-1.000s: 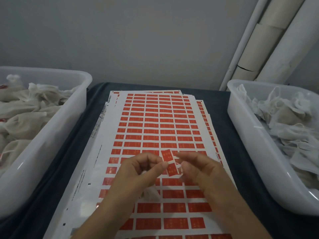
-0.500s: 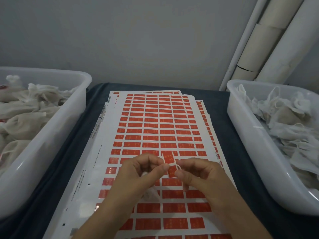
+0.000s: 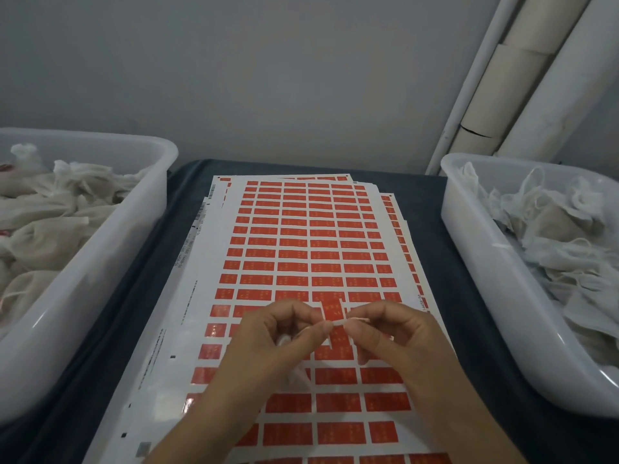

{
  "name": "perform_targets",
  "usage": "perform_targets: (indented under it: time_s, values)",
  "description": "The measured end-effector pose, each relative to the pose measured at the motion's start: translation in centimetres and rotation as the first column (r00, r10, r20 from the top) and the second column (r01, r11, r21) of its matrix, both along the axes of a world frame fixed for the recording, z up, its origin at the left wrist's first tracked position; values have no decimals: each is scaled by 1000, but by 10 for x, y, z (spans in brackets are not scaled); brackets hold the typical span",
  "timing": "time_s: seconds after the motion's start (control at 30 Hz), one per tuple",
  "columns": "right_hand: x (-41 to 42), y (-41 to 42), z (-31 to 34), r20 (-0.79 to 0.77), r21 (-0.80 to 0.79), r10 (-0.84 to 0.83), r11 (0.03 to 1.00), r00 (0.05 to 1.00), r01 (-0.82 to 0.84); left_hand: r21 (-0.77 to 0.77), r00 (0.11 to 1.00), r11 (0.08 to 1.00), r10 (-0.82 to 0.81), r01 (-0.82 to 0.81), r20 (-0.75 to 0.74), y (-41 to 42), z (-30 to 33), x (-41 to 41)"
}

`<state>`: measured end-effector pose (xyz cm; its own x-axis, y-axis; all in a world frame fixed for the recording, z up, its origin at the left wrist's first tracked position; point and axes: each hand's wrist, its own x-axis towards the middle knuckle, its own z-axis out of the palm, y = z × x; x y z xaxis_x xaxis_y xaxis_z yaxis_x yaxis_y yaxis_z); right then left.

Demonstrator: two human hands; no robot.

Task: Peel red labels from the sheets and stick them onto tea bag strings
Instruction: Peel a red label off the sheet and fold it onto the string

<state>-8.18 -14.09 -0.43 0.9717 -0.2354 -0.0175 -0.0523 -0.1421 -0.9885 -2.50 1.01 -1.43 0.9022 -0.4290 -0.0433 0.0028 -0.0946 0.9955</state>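
A stack of white sheets (image 3: 303,249) printed with rows of red labels lies on the dark cloth in front of me. Above its near half, my left hand (image 3: 284,339) and my right hand (image 3: 395,336) each pinch an end of a thin tea bag string (image 3: 340,322) stretched between their fingertips. One peeled red label (image 3: 333,310) stands across that string, half above and half below it. The white gauze tea bag (image 3: 296,380) hangs under my left palm, mostly hidden.
A white plastic bin (image 3: 110,262) at the left holds several gauze tea bags, some showing a bit of red. Another white bin (image 3: 482,262) at the right holds several crumpled white tea bags. Pale pipes (image 3: 522,82) run up the wall at the back right.
Both hands have dropped slightly toward me and closed in. The string, loose before, now runs taut and level across the middle of the red label.
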Motion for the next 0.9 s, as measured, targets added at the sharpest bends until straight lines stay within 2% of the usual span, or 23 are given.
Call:
perform_targets:
  time_s: [0.13, 0.3, 0.43, 0.47, 0.53, 0.6, 0.67, 0.83, 0.9]
  values:
    - [1, -1, -3, -3, -28, -42, 999, 999, 42, 23, 999, 1000, 0, -1, 39, -1, 0, 0]
    - [2, -5, -7, -74, 41, -87, 995, 994, 90, 155, 941, 985, 23, -80, 337, -9, -2, -11]
    - [1, -6, -8, -116, 31, -53, 998, 992, 57, 136, 909, 980, 78, -145, 409, -10, -1, -12]
    - [2, -7, -8, -123, 22, -46, 999, 991, 49, 139, 883, 977, 78, -159, 463, -9, -1, -11]
    - [1, -7, -7, -139, 9, -34, 999, 990, 35, 207, 748, 960, 4, -189, 664, -6, -3, -9]
    - [1, -8, -6, -131, -22, -31, 999, 991, 28, 289, 637, 941, -116, -175, 762, -5, -6, -10]
    - [0, -10, -5, -98, -51, -23, 999, 995, 18, 304, 616, 942, -155, -145, 772, -4, -11, -10]
    - [0, -7, -2, 2, -223, -4, 975, 1000, 4, 262, 574, 946, -109, -190, 811, -3, -16, -8]
    - [-2, -10, 1, 66, -206, -84, 974, 994, 96, 229, 627, 955, -63, -188, 777, -4, -16, -8]
